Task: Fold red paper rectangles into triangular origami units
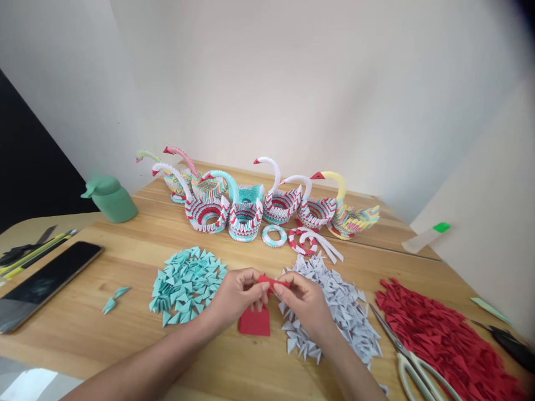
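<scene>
The left hand (238, 295) and the right hand (307, 301) meet above the middle of the pale wooden table (125, 328). Together they pinch a small folded strip of red paper (273, 283) between thumbs and fingertips, so both grips are narrow and closed on it. Under the hands lies a flat red paper rectangle (254, 323).

Left of the hands is a round heap of teal paper triangles (186, 284), and just right of them a heap of white paper triangles (338, 312), which the right wrist partly covers. Further right spreads a wide pile of red paper triangles (443, 334), with cream-handled metal scissors (412, 359) between the white and red heaps.

Behind stands a row of paper swans (251, 203) built from many small folded pieces, with curved necks and ribbed, striped bodies. A small white and teal paper ring (275, 235) lies before them. At far left are a smooth green plastic bottle (111, 199) and a dark glossy phone (45, 284).
</scene>
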Demonstrator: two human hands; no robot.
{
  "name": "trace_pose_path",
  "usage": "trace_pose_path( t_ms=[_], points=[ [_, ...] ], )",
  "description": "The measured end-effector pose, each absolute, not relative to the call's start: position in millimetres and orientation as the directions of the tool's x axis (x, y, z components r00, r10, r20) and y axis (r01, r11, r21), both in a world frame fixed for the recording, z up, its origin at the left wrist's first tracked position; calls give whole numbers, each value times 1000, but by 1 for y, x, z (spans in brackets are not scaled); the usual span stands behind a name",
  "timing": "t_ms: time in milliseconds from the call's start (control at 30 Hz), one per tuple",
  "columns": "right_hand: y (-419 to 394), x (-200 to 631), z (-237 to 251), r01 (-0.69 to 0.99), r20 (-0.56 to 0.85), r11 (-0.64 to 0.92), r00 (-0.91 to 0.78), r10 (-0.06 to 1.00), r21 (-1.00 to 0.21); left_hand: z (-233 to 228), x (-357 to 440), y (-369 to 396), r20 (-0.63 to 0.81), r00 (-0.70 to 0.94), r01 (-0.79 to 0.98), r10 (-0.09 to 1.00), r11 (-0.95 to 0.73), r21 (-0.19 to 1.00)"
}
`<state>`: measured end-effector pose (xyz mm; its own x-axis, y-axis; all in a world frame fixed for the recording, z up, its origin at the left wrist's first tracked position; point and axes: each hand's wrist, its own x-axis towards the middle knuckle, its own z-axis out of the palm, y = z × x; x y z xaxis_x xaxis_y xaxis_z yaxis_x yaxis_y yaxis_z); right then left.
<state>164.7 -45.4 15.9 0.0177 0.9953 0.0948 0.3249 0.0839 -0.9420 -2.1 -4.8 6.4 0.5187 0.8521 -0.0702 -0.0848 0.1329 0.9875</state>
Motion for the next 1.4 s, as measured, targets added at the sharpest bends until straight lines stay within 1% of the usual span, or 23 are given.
trace_pose_path(
  t_ms=[133,267,367,467,600,700,833,933,1000,1033,1067,1133,1200,1233,1300,1367,1400],
  points=[
    [-43,164,16,188,47,42,22,999,-981,5,-3,-3,-63,498,-106,865,133,985],
    [-42,164,18,139,20,26,-40,999,-990,8,-4,-3,-46,476,-92,878,101,991],
    [-42,165,17,180,0,14,-77,997,-984,10,-4,-3,-24,462,-111,887,84,990],
    [-42,165,15,248,16,27,-47,999,-968,7,-3,-3,-18,443,-123,896,80,989],
    [-44,164,16,266,42,53,-49,998,-963,1,-1,-2,-55,486,-69,872,101,992],
    [-44,163,18,278,42,57,-58,997,-959,1,-1,-2,-63,483,-60,874,105,993],
    [-44,162,18,309,30,38,-32,999,-950,8,-4,-2,-62,453,-79,889,109,991],
    [-43,167,18,343,37,54,-53,998,-938,13,-8,0,-73,433,-130,899,142,981],
    [-42,173,19,427,86,97,-46,995,-899,14,-11,3,-90,440,-192,893,192,962],
    [-42,176,20,487,148,142,-26,989,-862,15,-13,4,-103,458,-214,883,222,951],
    [-42,178,20,547,239,205,-9,971,-811,15,-14,5,-114,484,-225,868,249,942],
    [-42,182,22,635,447,365,-35,894,-681,16,-16,5,-136,551,-202,824,290,935],
    [-42,184,23,644,587,525,-143,797,-556,16,-16,5,-151,611,-159,777,307,938],
    [-42,184,23,627,623,591,-207,754,-507,16,-16,4,-155,634,-140,757,310,940],
    [-41,185,23,590,650,676,-310,694,-440,15,-15,4,-164,664,-105,730,308,945],
    [-40,185,22,575,642,708,-369,672,-410,12,-13,4,-162,665,-67,729,274,959],
    [-40,185,21,575,631,708,-382,675,-410,11,-12,3,-146,650,-46,746,231,972]
  ],
)
